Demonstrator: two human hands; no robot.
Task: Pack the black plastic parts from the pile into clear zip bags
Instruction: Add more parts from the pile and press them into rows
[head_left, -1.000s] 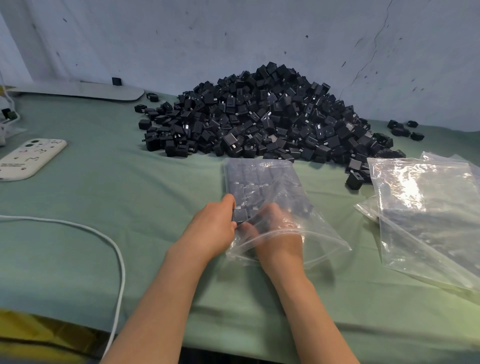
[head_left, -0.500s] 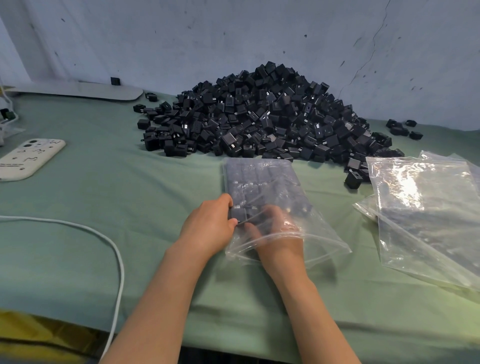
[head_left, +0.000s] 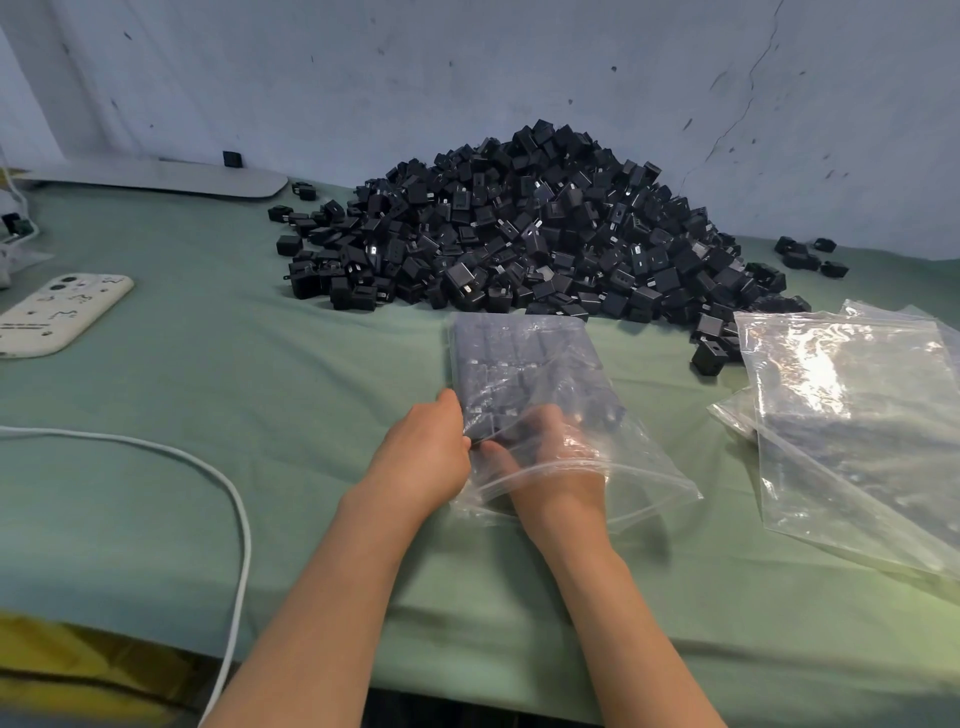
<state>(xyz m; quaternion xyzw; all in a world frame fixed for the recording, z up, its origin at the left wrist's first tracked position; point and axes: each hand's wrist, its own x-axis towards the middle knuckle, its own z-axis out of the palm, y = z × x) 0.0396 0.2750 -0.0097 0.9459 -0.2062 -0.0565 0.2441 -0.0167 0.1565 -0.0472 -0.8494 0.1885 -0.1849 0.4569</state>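
A big pile of black plastic parts (head_left: 524, 228) lies at the back of the green table against the wall. In front of it lies a clear zip bag (head_left: 524, 364) with rows of black parts inside. My left hand (head_left: 421, 457) grips the bag's left edge near its open mouth. My right hand (head_left: 550, 452) is inside the bag through the mouth, fingers against the parts; the plastic blurs them, so I cannot tell whether they hold a part.
A stack of empty clear zip bags (head_left: 852, 415) lies to the right. A white phone (head_left: 57, 312) lies at the left, and a white cable (head_left: 228, 499) curves over the table's front edge. A flat white stand (head_left: 156, 179) and several loose black parts (head_left: 810, 254) sit by the wall.
Both hands stay at the bag's mouth; my left hand's grip shifted slightly along the edge. The bag and pile have not moved.
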